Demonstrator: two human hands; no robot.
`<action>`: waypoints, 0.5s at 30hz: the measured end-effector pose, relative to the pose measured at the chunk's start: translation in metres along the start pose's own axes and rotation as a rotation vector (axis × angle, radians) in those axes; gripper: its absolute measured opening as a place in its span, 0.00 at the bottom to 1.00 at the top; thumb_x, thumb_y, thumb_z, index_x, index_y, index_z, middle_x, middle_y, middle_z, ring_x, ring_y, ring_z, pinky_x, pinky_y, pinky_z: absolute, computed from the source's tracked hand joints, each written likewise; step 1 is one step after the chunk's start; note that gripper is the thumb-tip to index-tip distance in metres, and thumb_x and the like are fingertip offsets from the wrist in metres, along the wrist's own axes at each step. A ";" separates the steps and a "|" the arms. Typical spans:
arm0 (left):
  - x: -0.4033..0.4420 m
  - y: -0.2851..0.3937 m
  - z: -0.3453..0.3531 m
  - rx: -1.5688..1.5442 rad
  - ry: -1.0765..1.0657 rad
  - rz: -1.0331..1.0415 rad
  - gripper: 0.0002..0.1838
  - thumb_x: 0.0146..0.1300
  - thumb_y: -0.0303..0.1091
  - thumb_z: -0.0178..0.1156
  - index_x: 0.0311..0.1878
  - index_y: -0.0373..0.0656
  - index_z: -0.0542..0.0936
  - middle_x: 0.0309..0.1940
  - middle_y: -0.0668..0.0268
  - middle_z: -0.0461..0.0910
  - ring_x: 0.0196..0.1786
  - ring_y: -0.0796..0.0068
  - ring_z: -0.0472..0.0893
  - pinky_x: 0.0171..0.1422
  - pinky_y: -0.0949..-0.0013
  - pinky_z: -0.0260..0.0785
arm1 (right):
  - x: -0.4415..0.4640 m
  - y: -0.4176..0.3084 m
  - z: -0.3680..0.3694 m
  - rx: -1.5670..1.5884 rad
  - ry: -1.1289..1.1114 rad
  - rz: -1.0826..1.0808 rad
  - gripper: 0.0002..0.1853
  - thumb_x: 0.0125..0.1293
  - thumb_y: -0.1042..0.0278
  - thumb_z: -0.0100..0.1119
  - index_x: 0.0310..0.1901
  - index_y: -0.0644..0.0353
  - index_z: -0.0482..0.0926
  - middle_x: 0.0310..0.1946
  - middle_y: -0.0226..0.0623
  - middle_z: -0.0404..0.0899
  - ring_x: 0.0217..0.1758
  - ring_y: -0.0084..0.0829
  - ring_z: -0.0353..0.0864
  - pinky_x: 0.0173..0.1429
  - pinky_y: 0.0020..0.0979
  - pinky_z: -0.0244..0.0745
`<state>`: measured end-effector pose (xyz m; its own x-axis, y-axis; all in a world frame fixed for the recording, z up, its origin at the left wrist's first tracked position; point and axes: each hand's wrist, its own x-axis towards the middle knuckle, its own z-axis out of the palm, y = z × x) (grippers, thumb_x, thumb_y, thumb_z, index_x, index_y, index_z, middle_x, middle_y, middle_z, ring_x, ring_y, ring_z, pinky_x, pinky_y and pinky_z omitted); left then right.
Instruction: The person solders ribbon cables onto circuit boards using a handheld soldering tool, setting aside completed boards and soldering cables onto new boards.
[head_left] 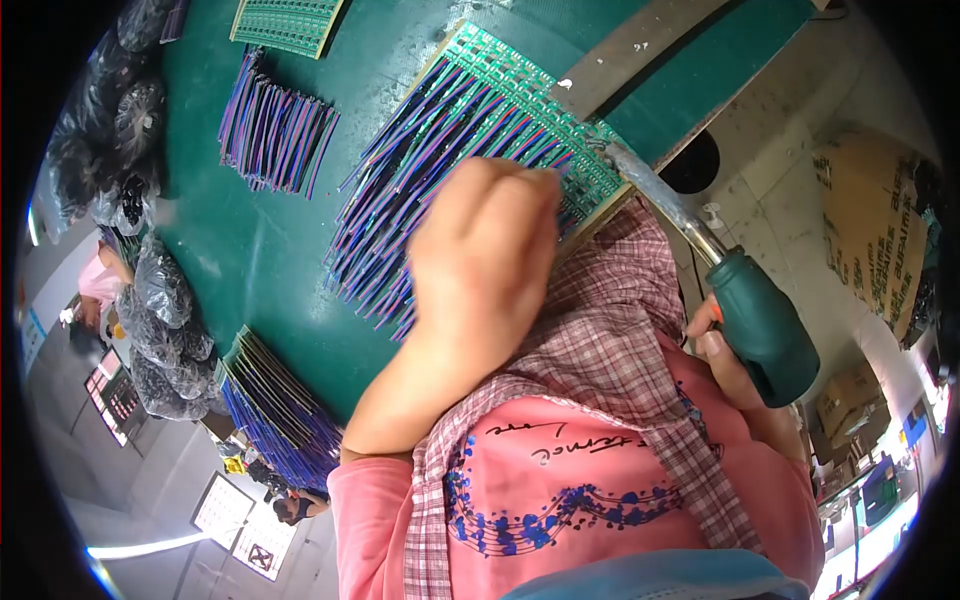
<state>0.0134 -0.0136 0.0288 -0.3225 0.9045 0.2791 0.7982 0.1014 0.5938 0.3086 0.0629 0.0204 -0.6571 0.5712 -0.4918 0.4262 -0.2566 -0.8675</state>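
A green circuit board panel (480, 55) lies at an angle on the table, with rows of blue, red and black wires (385, 215) fanning out from it. Above these wires is my left hand (485, 245), slightly blurred, its fingers curled together near the panel's right part. Whatever they pinch is hidden. My right hand (722, 355) grips the green handle of a soldering iron (765, 325) from below. The iron's metal tube slants up and left, and its tip is over the right end of the panel.
On the green table (270, 270) are a bundle of loose wires (275, 125), another circuit panel (288, 22) and a stack of wired boards (275, 400). A flat grey bar (640, 55) crosses the top right. Black plastic bags (160, 290) line the left; a cardboard box (870, 220) stands right.
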 end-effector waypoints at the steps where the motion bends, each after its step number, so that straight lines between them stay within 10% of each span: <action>1: -0.004 0.000 0.011 -0.008 0.009 0.001 0.15 0.54 0.17 0.69 0.45 0.38 0.84 0.36 0.57 0.80 0.36 0.54 0.81 0.40 0.60 0.77 | 0.004 0.002 0.001 -0.182 -0.017 -0.106 0.18 0.70 0.71 0.57 0.59 0.67 0.74 0.36 0.35 0.80 0.34 0.21 0.75 0.42 0.28 0.75; 11: -0.012 -0.002 0.027 0.424 -0.034 0.156 0.14 0.51 0.29 0.67 0.44 0.43 0.86 0.31 0.70 0.74 0.32 0.73 0.77 0.29 0.70 0.69 | 0.004 0.014 -0.003 -0.595 -0.039 -0.217 0.07 0.67 0.73 0.57 0.43 0.66 0.80 0.33 0.35 0.80 0.33 0.23 0.77 0.40 0.29 0.75; 15: -0.013 -0.002 0.028 0.409 -0.016 0.149 0.14 0.52 0.29 0.67 0.44 0.43 0.86 0.31 0.70 0.75 0.32 0.73 0.78 0.29 0.70 0.69 | 0.000 0.022 -0.003 -0.636 0.006 -0.189 0.16 0.58 0.60 0.75 0.47 0.53 0.86 0.37 0.35 0.81 0.32 0.34 0.81 0.33 0.36 0.76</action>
<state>0.0301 -0.0138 0.0032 -0.1832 0.9276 0.3255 0.9723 0.1221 0.1994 0.3192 0.0595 0.0018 -0.7537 0.5662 -0.3338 0.5893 0.3572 -0.7246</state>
